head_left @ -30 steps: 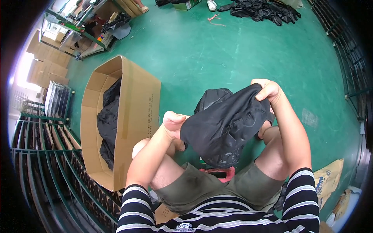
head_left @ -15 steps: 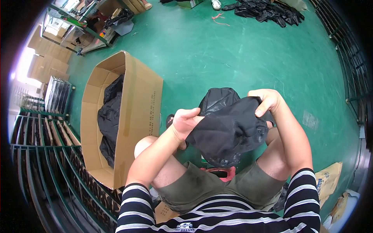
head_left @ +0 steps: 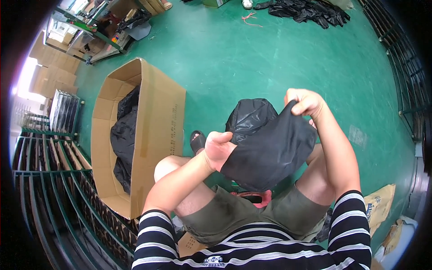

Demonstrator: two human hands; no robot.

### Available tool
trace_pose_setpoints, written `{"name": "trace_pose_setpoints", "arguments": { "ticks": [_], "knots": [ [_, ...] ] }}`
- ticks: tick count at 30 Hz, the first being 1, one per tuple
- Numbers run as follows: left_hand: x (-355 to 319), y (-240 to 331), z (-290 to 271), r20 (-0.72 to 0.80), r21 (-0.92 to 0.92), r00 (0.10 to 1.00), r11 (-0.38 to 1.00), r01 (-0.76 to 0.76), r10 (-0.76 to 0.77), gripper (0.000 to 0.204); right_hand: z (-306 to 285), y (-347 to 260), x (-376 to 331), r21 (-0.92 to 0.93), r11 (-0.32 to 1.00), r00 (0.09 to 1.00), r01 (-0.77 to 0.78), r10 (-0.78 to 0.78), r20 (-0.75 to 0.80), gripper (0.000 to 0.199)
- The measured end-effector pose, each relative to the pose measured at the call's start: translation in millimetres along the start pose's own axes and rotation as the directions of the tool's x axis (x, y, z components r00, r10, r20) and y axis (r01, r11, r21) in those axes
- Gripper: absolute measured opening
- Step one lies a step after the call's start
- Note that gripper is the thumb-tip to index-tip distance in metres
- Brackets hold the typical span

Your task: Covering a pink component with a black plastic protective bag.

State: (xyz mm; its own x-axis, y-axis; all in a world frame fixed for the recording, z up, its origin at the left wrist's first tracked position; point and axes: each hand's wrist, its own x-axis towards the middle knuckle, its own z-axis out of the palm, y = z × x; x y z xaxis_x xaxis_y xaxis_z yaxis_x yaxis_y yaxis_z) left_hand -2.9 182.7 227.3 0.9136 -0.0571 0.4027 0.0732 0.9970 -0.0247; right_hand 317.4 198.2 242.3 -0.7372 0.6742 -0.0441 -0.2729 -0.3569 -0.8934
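Note:
A piece of thin black cloth (head_left: pixel 274 155) is spread between my two hands above my lap. My right hand (head_left: pixel 306 102) pinches its upper right edge between thumb and fingers and pulls it to a peak. At its left edge, my left hand (head_left: pixel 219 148) has the thumb raised clear of the cloth. The other left fingers reach under or inside the cloth and are hidden. Just beyond the cloth lies a shiny black plastic bag (head_left: pixel 249 114), partly covered by it. Whether the cloth is a bag or a flat piece does not show.
On my left a tall open cardboard box (head_left: pixel 162 121) holds black cloth bundles (head_left: pixel 126 139). Green metal racks (head_left: pixel 49 180) stand beyond it. A pink-rimmed object (head_left: pixel 261 200) sits between my thighs. A black heap (head_left: pixel 308 12) lies on the far floor, a tan sack (head_left: pixel 380 207) at right.
My right hand has lifted the cloth's right edge a little, pulling the cloth smoother. A different face shows, without the earlier whitish marks. My left hand has shifted slightly right and down.

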Motion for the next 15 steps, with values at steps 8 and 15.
{"name": "trace_pose_setpoints", "arguments": {
  "ticks": [8,15],
  "knots": [
    [-13,15,8,-0.141,0.238,0.97,0.944,0.228,-0.199,0.065,-60,10,-47,0.355,0.885,0.953,0.3,-0.26,-0.159,0.017],
    [-51,22,5,-0.581,0.473,0.814,0.806,0.355,-0.018,0.051,-24,5,-57,0.043,0.987,0.975,0.155,-0.146,-0.166,0.03]
  ]
}}
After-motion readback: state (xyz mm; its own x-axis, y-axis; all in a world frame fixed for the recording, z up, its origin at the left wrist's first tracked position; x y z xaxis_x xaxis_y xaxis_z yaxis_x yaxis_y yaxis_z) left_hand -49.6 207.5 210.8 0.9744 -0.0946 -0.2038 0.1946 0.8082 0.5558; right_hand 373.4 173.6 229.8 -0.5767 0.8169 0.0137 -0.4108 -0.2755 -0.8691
